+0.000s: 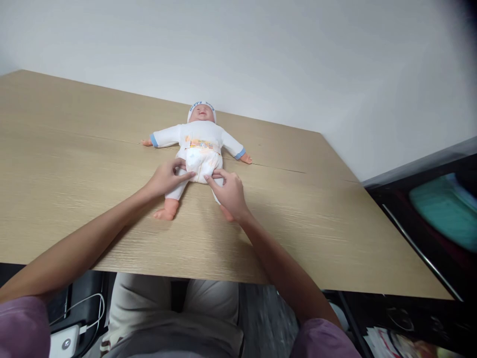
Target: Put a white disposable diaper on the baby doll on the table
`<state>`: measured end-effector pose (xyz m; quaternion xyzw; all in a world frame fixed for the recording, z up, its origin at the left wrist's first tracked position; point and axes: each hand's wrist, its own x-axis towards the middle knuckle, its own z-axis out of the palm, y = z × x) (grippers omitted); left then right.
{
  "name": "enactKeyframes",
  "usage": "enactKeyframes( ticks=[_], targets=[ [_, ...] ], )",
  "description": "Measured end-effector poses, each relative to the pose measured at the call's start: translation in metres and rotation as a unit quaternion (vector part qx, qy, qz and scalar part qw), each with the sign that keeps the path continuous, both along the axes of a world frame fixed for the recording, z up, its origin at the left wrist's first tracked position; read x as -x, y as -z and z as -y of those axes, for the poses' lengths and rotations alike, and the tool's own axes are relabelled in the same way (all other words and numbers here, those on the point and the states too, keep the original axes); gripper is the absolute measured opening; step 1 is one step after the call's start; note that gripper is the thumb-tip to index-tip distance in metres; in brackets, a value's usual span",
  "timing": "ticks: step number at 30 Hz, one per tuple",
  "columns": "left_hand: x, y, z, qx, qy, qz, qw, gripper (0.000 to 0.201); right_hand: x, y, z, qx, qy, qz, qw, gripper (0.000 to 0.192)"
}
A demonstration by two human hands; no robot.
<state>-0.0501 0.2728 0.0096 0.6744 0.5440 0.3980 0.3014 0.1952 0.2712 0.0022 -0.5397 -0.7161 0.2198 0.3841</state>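
Both hands pinched the diaper (199,166) on the doll (199,141): left hand (166,177) and right hand (229,191), fingers closed on its lower edge, fitting it; fastening seemingly came next.

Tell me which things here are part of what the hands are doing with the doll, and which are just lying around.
In use:
- doll, on its back on the table
- diaper around its hips
- left hand and right hand, both pinching the diaper's lower edge

Lying about:
- white charger with cable, below the table edge
- teal item, blurred, on the dark unit at right
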Motion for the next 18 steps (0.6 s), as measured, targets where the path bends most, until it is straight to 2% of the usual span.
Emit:
enactKeyframes(
  ticks=[2, 7, 13, 15, 18],
  targets=[
    [0.001, -0.004, -0.003, 0.033, 0.024, 0.018, 0.999, 0.047, 0.003, 0.002, -0.003, 0.018, -0.001, -0.016, 1.0, 0.03],
    [0.002, -0.005, -0.004, 0.127, 0.041, 0.182, 0.974, 0.049, 0.003, 0.007, -0.006, 0.038, -0.003, -0.055, 0.998, 0.037],
    [0.002, -0.001, -0.003, 0.121, 0.011, 0.23, 0.966, 0.052, -0.002, 0.01, -0.005, -0.017, 0.031, -0.059, 0.998, 0.031],
    [0.006, -0.001, -0.004, 0.135, 0.012, 0.251, 0.959, 0.057, -0.008, 0.009, -0.003, -0.02, 0.013, -0.056, 0.998, 0.029],
    [0.019, 0.003, -0.009, 0.136, 0.014, 0.252, 0.958, 0.063, -0.021, 0.005, 0.001, 0.021, -0.044, -0.049, 0.998, 0.033]
  ],
)
